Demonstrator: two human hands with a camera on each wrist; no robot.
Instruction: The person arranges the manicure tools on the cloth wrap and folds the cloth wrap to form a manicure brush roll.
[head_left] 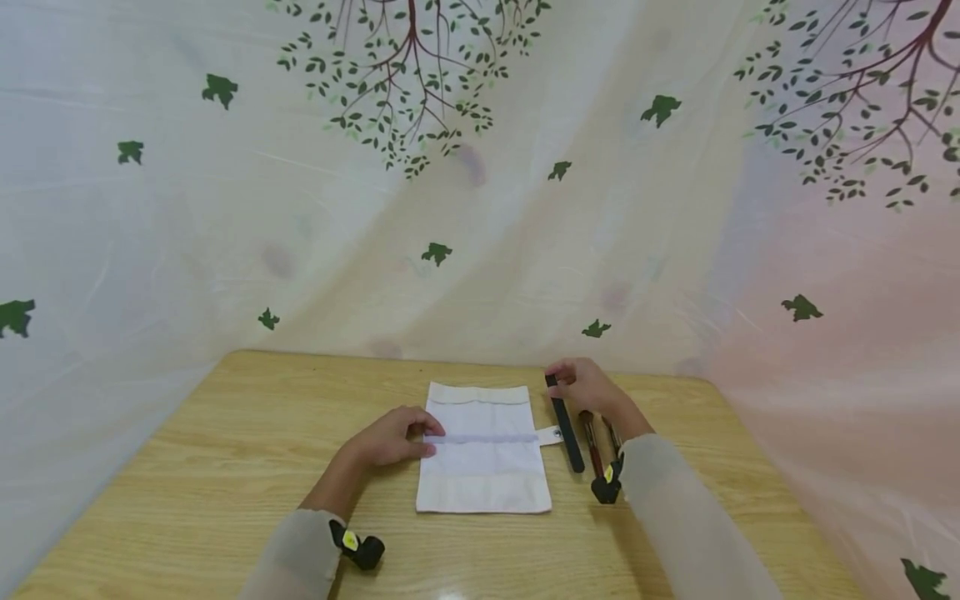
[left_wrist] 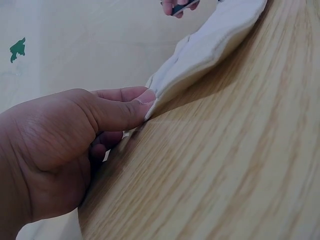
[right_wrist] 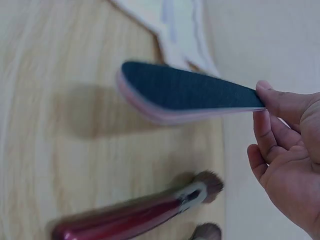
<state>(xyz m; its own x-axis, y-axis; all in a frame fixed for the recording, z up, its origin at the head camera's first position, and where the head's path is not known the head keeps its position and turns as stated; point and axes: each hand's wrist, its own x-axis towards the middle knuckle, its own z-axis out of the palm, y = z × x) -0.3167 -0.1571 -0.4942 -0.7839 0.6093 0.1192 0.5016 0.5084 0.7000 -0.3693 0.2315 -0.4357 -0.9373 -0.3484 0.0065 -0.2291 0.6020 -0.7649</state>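
A white fabric roll pouch (head_left: pixel 483 462) lies spread on the table, with a lavender band across its middle and a snap strap (head_left: pixel 549 436) on its right side. My left hand (head_left: pixel 388 436) pinches the pouch's left edge between thumb and fingers; the left wrist view has that edge lifted off the wood. Held by one end, a nail file (right_wrist: pixel 185 90) with a dark face and a pinkish core extends from the thumb and fingers of my right hand (head_left: pixel 592 388). In the head view it slants just right of the pouch, overlapping the strap's end.
Right of the nail file, a makeup brush (right_wrist: pixel 130 217) with a red handle lies on the wooden table (head_left: pixel 247 450). Beside it is a second brush (right_wrist: pixel 207 232), partly behind my right wrist. A pale curtain (head_left: pixel 337 275) with leaf prints hangs along the table's far edge.
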